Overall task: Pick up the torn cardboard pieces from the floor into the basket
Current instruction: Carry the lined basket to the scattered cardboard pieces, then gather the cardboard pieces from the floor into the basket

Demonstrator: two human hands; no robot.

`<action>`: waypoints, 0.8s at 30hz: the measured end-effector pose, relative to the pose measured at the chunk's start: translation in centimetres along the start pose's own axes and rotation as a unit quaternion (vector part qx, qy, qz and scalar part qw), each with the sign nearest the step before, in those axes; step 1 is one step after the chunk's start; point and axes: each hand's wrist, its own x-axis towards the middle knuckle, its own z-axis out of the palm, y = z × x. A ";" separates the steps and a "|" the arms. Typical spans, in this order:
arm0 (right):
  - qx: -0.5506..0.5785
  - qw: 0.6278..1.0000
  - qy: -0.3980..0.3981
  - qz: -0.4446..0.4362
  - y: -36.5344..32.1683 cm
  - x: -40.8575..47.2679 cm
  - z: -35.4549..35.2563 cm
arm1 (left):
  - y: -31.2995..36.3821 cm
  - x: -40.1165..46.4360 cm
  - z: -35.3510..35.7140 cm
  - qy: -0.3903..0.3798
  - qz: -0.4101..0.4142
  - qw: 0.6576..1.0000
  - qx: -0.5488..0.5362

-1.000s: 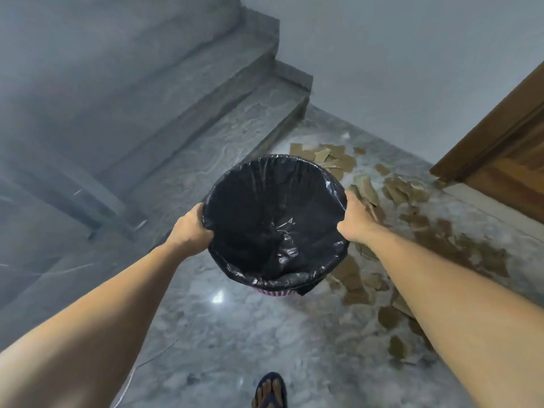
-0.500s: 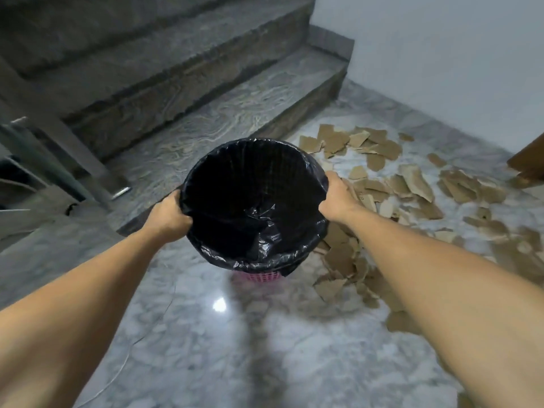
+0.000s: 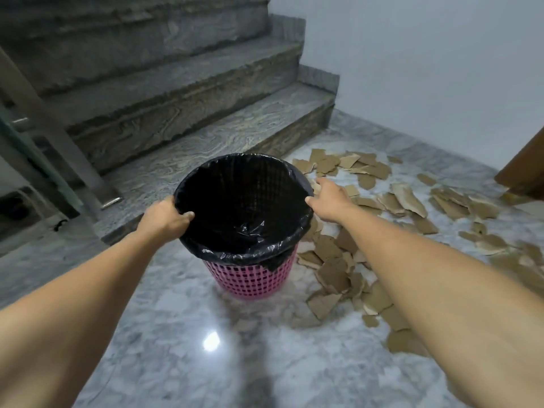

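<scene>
A pink mesh basket (image 3: 250,278) lined with a black plastic bag (image 3: 241,201) stands on the marble floor, and nothing shows inside the bag. My left hand (image 3: 164,214) grips the left side of the rim, thumb over the edge. At the right side of the rim my right hand (image 3: 329,198) has its fingers spread and only its thumb near the bag. Several torn brown cardboard pieces (image 3: 332,266) lie scattered on the floor to the right of the basket, reaching back to the wall.
Grey stone stairs (image 3: 188,136) rise behind and left of the basket. A railing post (image 3: 59,148) slants at the left. A white wall (image 3: 426,69) closes the back right, with a wooden door frame (image 3: 524,169) at the far right edge.
The basket has come down from the air onto the floor, its pink side now showing. My right hand has loosened from the rim and opened; my left still grips.
</scene>
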 end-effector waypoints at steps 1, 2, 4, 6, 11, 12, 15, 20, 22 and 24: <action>-0.005 1.000 -0.005 -0.001 0.0 -0.5 -0.7 | 0.8 -0.4 -0.4 0.008 0.003 1.000 0.010; -0.015 1.000 -0.010 -0.003 0.2 -1.1 -1.4 | 1.7 -0.9 -0.8 0.013 0.009 1.000 0.014; -0.052 0.999 -0.009 -0.002 0.7 -2.4 -2.9 | 4.1 -2.2 -1.2 0.013 0.031 0.999 0.004; -0.071 0.997 -0.016 0.011 1.5 -3.3 -4.2 | 6.7 -3.3 -1.0 0.006 0.067 0.998 -0.012; -0.057 0.994 -0.077 0.060 6.2 -5.4 -7.2 | 13.9 -7.8 1.2 0.022 0.212 0.976 -0.053; -0.054 0.993 -0.084 0.069 7.5 -5.6 -7.5 | 15.2 -8.7 1.9 0.016 0.236 0.970 -0.061; -0.051 0.988 -0.101 0.104 12.1 -5.8 -7.7 | 18.0 -10.8 5.2 -0.030 0.276 0.959 -0.056; -0.036 0.975 -0.140 0.169 20.5 -5.3 -6.5 | 20.7 -12.4 11.8 0.014 0.353 0.929 0.114; -0.031 0.970 -0.151 0.187 23.3 -5.5 -5.3 | 21.3 -12.7 14.1 0.033 0.401 0.905 0.141; -0.035 0.964 -0.163 0.208 26.2 -5.5 -4.1 | 21.9 -12.5 16.9 0.011 0.395 0.906 0.155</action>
